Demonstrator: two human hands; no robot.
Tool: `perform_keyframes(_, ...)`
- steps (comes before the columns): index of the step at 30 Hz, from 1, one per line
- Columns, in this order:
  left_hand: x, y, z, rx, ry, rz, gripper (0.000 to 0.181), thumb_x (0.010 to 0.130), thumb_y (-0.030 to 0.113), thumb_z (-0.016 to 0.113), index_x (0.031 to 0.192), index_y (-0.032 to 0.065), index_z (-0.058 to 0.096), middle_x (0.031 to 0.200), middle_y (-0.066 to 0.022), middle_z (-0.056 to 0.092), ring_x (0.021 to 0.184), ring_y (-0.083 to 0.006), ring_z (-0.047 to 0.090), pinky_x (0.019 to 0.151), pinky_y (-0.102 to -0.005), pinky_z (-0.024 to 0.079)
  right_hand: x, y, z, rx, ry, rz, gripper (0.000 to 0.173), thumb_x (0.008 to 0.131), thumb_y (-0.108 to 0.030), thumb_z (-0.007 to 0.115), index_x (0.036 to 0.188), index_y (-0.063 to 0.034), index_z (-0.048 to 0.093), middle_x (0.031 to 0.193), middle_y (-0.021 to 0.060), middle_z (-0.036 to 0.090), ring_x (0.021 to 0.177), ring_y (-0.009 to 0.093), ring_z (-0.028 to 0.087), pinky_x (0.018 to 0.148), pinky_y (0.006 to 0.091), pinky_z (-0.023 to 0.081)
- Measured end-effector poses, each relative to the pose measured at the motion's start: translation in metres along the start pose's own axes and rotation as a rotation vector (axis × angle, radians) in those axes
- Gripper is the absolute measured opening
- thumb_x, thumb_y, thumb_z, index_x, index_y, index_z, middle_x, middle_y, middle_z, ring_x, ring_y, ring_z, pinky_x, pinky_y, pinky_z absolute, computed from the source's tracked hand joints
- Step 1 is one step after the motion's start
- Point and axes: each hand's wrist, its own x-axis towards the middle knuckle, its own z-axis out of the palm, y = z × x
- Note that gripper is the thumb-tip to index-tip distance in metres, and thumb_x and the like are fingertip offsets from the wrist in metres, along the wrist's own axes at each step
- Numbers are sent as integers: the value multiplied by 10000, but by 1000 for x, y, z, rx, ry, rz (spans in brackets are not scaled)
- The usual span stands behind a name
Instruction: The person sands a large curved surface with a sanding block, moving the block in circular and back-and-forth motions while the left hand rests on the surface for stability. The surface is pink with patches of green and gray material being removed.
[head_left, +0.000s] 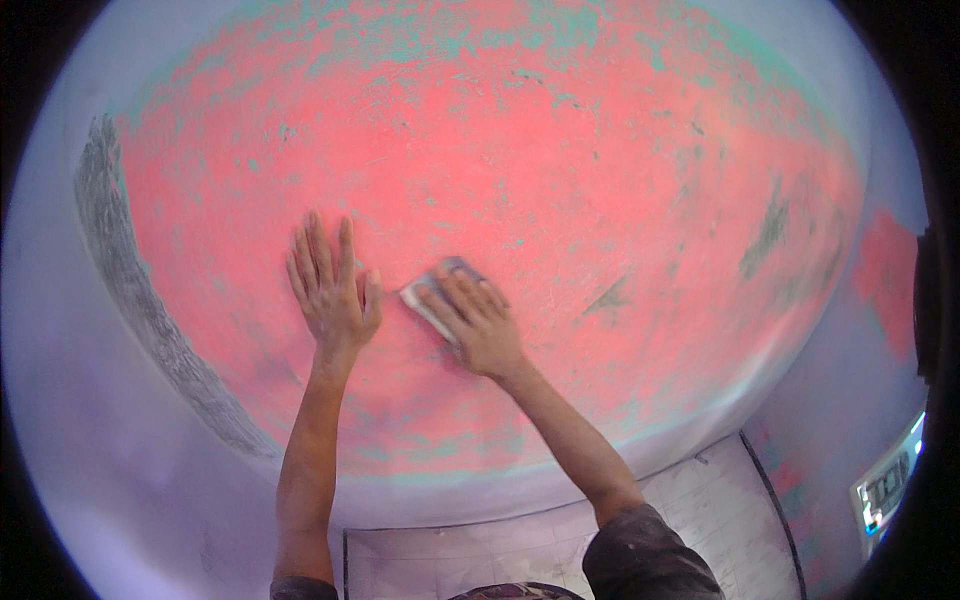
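Observation:
A wall (465, 187) with a large pink area, patches of green and grey showing through it, stands before me. My left hand (330, 292) lies flat on the pink surface with its fingers spread, holding nothing. To its right, my right hand (472, 315) presses a pale, flat block or pad (427, 304) against the wall, its fingers over the top. The pad looks like a sanding block, but its kind is not certain, and the hand is slightly blurred.
A rough grey strip (150, 322) borders the pink area at the left. Below is a pale tiled floor (525, 551) with a dark edge. Another wall (810, 420) with pink patches stands at the right, with a bright opening or panel (889, 484) low on it.

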Motion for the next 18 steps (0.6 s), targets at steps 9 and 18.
perform_keyframes(9, -19, 13, -2, 12, 21, -19, 691, 1021, 500, 418, 1612, 146, 369, 1682, -220, 247, 1547, -431, 231, 1233, -606, 176, -15, 90, -38, -362, 653, 627, 586, 1004, -142, 426, 1578, -28, 394, 1647, 250, 308, 1552, 441, 216, 1256, 548, 126)
perform_keyframes(18, -48, 27, 10, 3, -9, -36, 688, 1018, 494, 422, 1608, 144, 378, 1683, -229, 239, 1552, -432, 214, 1233, -608, 155, -45, 57, -26, -148, 38, 104, 674, 894, -180, 577, 1560, -189, 472, 1653, 205, 327, 1525, 386, 311, 1237, 578, 170)
